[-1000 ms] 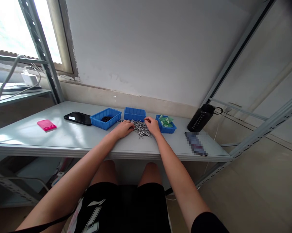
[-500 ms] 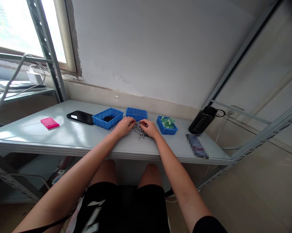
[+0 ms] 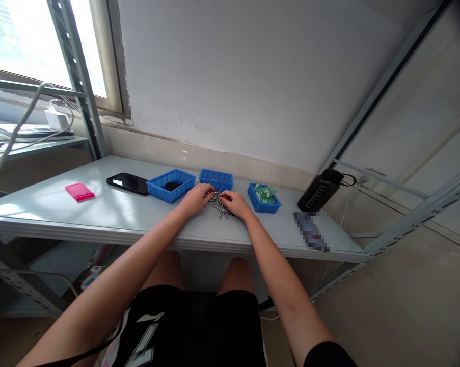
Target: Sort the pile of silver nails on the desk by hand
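Note:
A loose pile of small silver metal pieces, which look like screws [image 3: 222, 212], lies on the grey table [image 3: 138, 214] in front of me. From the left, my left hand [image 3: 196, 199] reaches over the pile with its fingers bent and pinched together. My right hand [image 3: 235, 203] comes in from the other side, thumb and fingertips closed at the pile's upper edge. What sits between the fingertips of either hand is too small to make out. Just behind the hands stands a blue bin [image 3: 216, 177], its inside partly visible.
Left of my hands is a blue bin [image 3: 159, 192] with small black parts, then a black phone [image 3: 128, 183] and a pink case [image 3: 79, 191]. To the right are a blue bin [image 3: 264, 206] of green packets, a black bottle [image 3: 318, 192] and a blurred flat item [image 3: 310, 232].
My right fingertips have dipped slightly toward the pile. The left hand stays nearly where it was, and the whole view has shifted a little.

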`<state>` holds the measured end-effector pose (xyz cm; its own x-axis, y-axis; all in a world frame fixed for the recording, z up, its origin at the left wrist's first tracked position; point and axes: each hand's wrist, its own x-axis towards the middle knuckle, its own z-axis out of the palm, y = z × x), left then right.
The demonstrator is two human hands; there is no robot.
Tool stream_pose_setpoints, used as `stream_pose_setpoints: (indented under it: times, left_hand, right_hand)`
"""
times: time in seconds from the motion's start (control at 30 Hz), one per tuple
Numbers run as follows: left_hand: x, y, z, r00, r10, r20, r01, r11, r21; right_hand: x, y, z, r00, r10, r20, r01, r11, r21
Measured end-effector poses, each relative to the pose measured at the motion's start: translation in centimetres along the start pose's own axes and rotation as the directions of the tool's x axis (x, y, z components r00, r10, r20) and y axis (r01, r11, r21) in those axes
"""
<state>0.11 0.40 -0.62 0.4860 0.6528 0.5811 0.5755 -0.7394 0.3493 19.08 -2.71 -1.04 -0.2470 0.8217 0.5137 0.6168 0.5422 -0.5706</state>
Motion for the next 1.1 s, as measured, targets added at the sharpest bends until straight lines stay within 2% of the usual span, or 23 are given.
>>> stream_pose_setpoints:
  times: [0.2,0.4,0.67,0.93,1.1]
  left_hand:
    - [0.02,-0.4,0.29,0.999,-0.018,0.035,0.018,1.0,0.014]
    - [-0.06,-0.51,0.49,0.993,0.022,0.117,-0.025,0.999,0.023]
    - [-0.08,-0.35,0.32,0.992,0.044,0.122,-0.047,0.999,0.027]
    - [0.04,-0.79,0.46,0.999,0.013,0.052,-0.013,1.0,0.0]
    - [0.06,-0.52,0.23,1.0,0.016,-0.004,-0.016,1.0,-0.025]
  right_hand:
    - [-0.08,-0.11,-0.15,1.0,-0.001,-0.027,0.001,1.0,-0.017]
    - [-0.11,-0.69,0.04,0.997,-0.043,-0.059,0.039,0.997,-0.065]
    - [-0.06,-0.79,0.4,0.995,-0.074,-0.068,0.066,0.991,-0.12]
    - [-0.03,-0.32,0.12,0.997,-0.036,-0.061,0.028,0.991,-0.134]
    - [-0.12,-0.3,0.18,1.0,-0.027,-0.015,0.025,0.992,-0.127]
